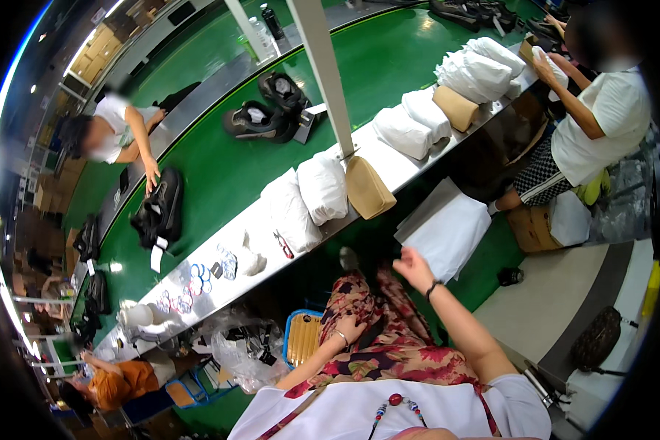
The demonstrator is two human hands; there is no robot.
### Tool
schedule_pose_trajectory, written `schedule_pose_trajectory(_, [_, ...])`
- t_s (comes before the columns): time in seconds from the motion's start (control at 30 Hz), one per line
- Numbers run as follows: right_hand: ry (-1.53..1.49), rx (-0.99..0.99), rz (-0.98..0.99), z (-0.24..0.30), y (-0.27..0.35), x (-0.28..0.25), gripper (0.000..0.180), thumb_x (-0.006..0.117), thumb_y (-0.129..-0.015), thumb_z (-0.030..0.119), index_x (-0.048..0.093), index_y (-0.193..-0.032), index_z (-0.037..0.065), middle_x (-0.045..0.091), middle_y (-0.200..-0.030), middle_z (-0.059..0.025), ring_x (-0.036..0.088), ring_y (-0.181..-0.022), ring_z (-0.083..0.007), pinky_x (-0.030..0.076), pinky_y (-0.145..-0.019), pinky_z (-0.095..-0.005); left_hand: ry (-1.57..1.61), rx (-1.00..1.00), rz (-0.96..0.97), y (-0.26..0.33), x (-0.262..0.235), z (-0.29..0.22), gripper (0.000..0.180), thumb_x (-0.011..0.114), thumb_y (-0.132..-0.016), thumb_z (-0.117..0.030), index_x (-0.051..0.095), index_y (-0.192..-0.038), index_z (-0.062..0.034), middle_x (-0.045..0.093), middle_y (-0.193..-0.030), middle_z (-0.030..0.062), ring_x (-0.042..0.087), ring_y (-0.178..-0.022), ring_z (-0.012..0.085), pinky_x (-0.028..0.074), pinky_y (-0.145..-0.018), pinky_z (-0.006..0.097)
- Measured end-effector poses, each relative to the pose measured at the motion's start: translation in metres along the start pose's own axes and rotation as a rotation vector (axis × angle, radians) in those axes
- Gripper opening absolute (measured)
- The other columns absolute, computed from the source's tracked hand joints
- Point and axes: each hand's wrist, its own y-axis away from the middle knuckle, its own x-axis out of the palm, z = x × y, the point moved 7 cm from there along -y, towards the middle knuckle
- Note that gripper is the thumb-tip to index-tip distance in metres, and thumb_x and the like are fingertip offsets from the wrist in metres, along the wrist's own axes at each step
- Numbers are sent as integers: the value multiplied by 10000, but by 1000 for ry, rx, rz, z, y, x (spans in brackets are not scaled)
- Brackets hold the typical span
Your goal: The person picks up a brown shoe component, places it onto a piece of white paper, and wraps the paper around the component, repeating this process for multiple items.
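Green belt [213,165] beyond hands [416,270] near white sheets [455,235] and floral clothing [418,361]

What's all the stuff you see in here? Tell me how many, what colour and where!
belt: 1, green, beyond the bench
bench: 1, white, diagonally across the middle
shoes: several, dark, on the belt
wrapped bundles: several, white, on the bench
blocks: at least 2, tan, beside the bundles
tool: 1, red-handled, on the bench
rings: several, mixed colours, bench's left part
sheets: count unclear, white, right of centre
stools: at least 2, yellowish and blue, lower left
bottle: 1, dark, top
co-workers: at least 3, white or orange tops, both sides
left hand: 1, bare, on patterned clothing
right hand: 1, bare, by the sheets
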Motion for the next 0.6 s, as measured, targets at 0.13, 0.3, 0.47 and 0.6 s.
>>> schedule_pose_trajectory(0.13, [-177, 94, -163, 34, -74, -17, 828, 739, -715, 273, 252, -1354, 69, 364, -1278, -214, 488, -1033, -244, 467, -809, -334, 238, 90, -158, -5, -81, -24, 316, 621, -786, -267, 620, -960, -3, 635, -882, 198, 621, -807, 318, 490, -727, 360])
schedule_pose_trajectory(0.3, [-355, 276, -247, 49, -115, 8, 1002, 768, -682, 231, 103, -1420, 107, 229, -1381, -210, 422, -1145, -303, 431, -870, -368, 516, 122, -222, -17, -197, -42, 255, 618, -814, -173, 605, -997, 5, 654, -834, 154, 653, -760, 227, 513, -678, 302])
schedule_pose_trajectory(0.47, [-383, 65, -315, 16, -139, 29, 981, 773, -667, 146, 151, -1425, 148, 302, -1376, -169, 440, -1170, -255, 438, -864, -373, 662, 181, -132, -39, -255, -48, 243, 602, -839, -139, 587, -1025, 17, 659, -830, 119, 644, -751, 159, 504, -684, 262])
schedule_pose_trajectory(0.6, [-156, 91, -495, 10, -158, 20, 652, 693, -750, 197, 373, -1309, 95, 461, -1221, -176, 509, -1069, -290, 435, -855, -371, 726, 280, 58, -61, -273, -72, 259, 585, -855, -102, 550, -1080, 21, 657, -900, 96, 627, -821, 131, 491, -712, 243])
